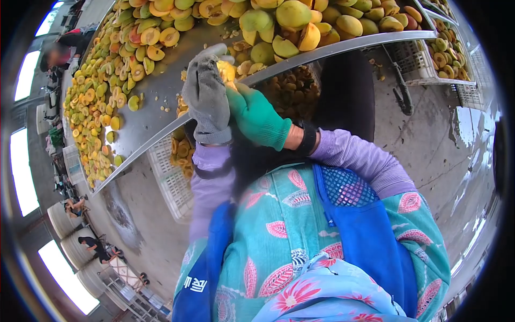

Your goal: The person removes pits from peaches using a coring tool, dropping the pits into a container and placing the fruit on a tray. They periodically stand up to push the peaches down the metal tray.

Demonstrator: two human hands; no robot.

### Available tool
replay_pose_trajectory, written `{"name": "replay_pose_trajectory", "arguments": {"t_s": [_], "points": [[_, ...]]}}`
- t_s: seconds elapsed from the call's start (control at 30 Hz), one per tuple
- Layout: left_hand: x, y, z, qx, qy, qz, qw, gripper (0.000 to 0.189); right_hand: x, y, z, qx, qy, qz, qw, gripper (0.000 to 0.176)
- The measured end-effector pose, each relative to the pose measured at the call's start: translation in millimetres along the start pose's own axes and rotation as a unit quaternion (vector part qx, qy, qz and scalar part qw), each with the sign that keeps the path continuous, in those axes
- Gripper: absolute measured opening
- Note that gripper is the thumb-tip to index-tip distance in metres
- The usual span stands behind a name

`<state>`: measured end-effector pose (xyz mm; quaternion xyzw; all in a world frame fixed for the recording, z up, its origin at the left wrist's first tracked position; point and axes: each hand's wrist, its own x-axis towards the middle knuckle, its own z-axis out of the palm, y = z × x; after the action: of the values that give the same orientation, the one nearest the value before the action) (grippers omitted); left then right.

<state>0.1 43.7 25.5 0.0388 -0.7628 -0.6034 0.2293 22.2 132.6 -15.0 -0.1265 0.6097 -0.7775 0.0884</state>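
In front of me, by the metal table's front edge, my left hand, in a grey glove, is closed around a yellow peach piece. My right hand, in a green glove, is closed and pressed against that same piece. Its fingertips are hidden, so I cannot make out any tool in them. Peach halves and whole green-yellow peaches lie heaped just beyond my hands. Small pale pits or scraps are scattered on the metal table.
Many cut peaches cover the table's left side. Below the metal rim stand a white crate and a container of peach pieces. Another peach crate is at right. People and white tubs are farther left.
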Motion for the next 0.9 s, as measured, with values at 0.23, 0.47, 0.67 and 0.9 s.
{"name": "replay_pose_trajectory", "arguments": {"t_s": [0.23,0.47,0.67,0.9], "points": [[33,-9,-15,0.179,-0.242,0.011,0.954,0.035,14,-35,-27,0.412,-0.184,0.428,0.783,0.042],[48,8,-18,-0.086,-0.329,-0.079,0.937,0.028,13,-46,-21,0.486,-0.233,0.379,0.753,0.039],[-26,-35,-116,0.179,0.034,-0.132,0.974,0.020,13,-52,-26,0.443,-0.359,0.420,0.706,0.039],[29,0,-39,0.330,-0.047,0.055,0.941,0.030,-4,-25,-63,0.375,-0.142,0.503,0.765,0.036]]}}
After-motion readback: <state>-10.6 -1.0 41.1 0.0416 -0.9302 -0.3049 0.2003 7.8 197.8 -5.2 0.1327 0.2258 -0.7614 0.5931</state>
